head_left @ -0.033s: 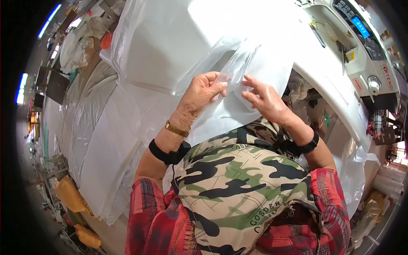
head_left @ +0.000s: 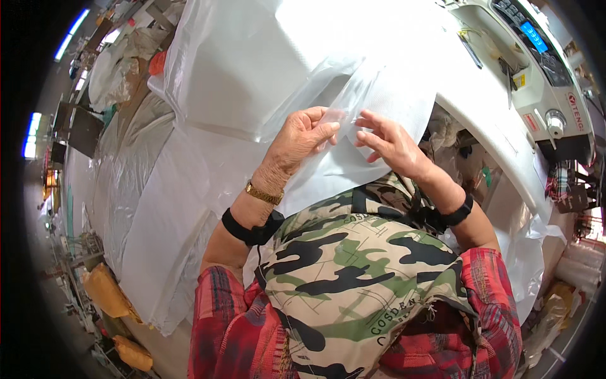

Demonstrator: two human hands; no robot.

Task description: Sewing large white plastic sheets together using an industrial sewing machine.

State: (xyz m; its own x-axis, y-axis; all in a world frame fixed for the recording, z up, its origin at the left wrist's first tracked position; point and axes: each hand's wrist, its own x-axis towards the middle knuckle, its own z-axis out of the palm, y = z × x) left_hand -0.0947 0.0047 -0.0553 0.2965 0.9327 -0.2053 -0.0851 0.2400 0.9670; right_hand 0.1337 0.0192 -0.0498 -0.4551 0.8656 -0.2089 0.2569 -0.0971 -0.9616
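A large translucent plastic sheet (head_left: 315, 88) lies in folds over the white work surface ahead of me. My left hand (head_left: 302, 136) pinches a gathered edge of it between thumb and fingers, and the film rises from that grip. Just to the right, my right hand (head_left: 392, 146) has its fingers spread and slightly curled, close to the film. Nothing shows between those fingers; whether the fingertips touch the film I cannot tell. A gold watch and a black strap are on my left arm, another black strap on my right wrist.
On the right stands a white sewing machine (head_left: 536, 95) with a lit blue display (head_left: 534, 36) and a knob (head_left: 555, 123). Tweezers (head_left: 507, 79) rest on its bed. More plastic film (head_left: 136, 183) spreads at left, near yellow-brown bundles (head_left: 107, 290).
My right hand's fingers have curled in and shifted slightly left, nearer my left hand. My left hand keeps its pinch on the sheet in almost the same place.
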